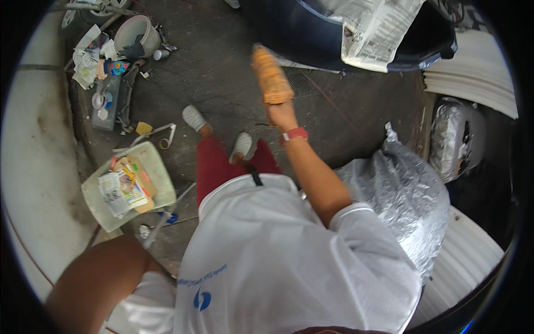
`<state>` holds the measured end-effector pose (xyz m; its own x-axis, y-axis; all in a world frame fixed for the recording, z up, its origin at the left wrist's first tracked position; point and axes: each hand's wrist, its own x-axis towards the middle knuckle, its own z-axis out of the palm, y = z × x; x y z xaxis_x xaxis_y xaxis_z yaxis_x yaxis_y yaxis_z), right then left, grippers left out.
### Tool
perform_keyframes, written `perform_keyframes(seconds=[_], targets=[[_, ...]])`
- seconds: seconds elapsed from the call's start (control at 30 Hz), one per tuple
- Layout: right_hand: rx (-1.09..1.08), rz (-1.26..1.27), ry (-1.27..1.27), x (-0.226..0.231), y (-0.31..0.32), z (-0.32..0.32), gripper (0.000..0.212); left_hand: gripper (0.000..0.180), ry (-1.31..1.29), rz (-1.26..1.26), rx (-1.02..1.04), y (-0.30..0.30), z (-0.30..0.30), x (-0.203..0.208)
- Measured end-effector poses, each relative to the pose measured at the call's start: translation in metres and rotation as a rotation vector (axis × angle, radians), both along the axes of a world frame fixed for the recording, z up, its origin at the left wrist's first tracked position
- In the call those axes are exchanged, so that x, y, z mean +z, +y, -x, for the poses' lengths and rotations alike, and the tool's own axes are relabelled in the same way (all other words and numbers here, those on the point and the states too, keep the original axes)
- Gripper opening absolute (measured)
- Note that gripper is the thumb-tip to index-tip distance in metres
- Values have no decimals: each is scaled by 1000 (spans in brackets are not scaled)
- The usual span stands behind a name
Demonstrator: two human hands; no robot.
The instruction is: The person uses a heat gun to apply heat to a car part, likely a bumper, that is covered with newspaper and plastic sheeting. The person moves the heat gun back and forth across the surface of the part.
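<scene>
My right hand (282, 115), with a red band at its wrist, is closed on the near end of a long orange, rough-textured pad (272, 75). Motion blur hides the pad's exact kind. Its far tip lies close to the edge of a glossy dark blue car bumper (311, 39), and I cannot tell whether they touch. Newspaper sheets (378, 42) hang over the bumper's right part. My left arm (105, 278) bends at the lower left, and its hand is out of the picture.
On my left stand a pale plastic tub (95, 195) with papers in it, a grey bucket (146, 34) and a grey tray (107, 114) with small cups. A foil-like silver cover (400, 189) bulges at my right. White ribbed panels (473, 72) lie along the right side.
</scene>
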<state>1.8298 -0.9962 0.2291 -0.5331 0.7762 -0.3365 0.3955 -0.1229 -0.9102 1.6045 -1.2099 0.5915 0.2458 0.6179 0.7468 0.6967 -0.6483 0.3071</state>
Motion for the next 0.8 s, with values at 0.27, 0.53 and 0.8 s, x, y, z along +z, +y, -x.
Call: perform_keyframes(seconds=[0.27,0.53,0.8], targets=[[46,-89,-146,-70,12,-44,50,74,244,171,-215,20,-61,-65],[-624,-91,-142,-172,26,-150,34,72,233,201,-234,20,-58,-151],[-248,-124,-51,-246,18,-47,42,70,194,236,-235,16,-54,-243]])
